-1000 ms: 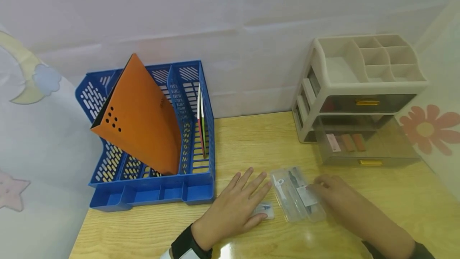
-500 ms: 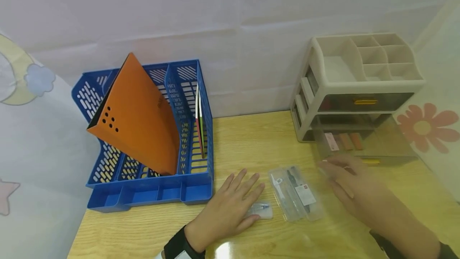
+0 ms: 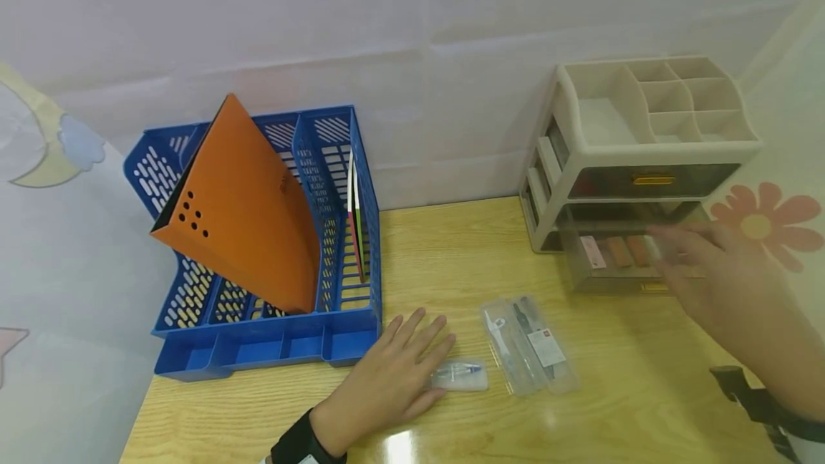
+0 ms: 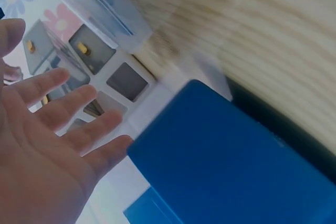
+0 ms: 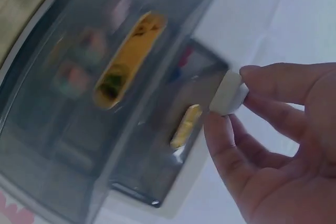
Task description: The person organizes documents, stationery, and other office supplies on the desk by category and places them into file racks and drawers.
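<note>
In the head view my right hand (image 3: 722, 271) is over the pulled-out clear drawer (image 3: 599, 283) of the cream organizer. Its thumb and fingers pinch a small white eraser-like block (image 5: 227, 94), clearest in the right wrist view. Inside the drawer lie a pink piece (image 3: 593, 253) and two orange-brown blocks (image 3: 619, 252). My left hand (image 3: 387, 374) is spread with straight fingers low over the table, beside a small clear packet (image 3: 473, 376) with a blue-tipped item inside. Right of that packet lies a clear flat case (image 3: 528, 346) holding a compass and a white label.
The cream organizer (image 3: 664, 156) stands at the back right, with small compartments on top and a shut dark drawer (image 3: 599, 183). A blue file rack (image 3: 351, 339) at the left holds an orange folder (image 3: 258, 220) and thin booklets (image 3: 356, 220). White cloth hangs behind.
My right hand has moved from beside the clear case up and right to over the drawer, carrying the white block. The left hand has slid slightly left, uncovering more of the packet.
</note>
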### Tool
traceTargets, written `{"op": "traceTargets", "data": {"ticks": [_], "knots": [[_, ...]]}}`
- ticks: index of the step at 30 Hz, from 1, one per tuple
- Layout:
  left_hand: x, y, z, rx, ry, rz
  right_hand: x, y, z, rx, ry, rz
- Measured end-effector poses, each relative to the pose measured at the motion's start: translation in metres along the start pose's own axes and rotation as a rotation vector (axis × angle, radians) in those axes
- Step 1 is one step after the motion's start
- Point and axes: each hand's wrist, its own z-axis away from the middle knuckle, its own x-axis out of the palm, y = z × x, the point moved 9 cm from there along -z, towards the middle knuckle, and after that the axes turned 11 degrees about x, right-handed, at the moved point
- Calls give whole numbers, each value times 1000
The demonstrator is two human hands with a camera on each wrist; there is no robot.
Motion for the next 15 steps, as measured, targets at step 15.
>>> {"op": "traceTargets", "data": {"ticks": [15], "knots": [[-9,-1,10,22,89,-28,52,68,-21,85,-353,124]]}}
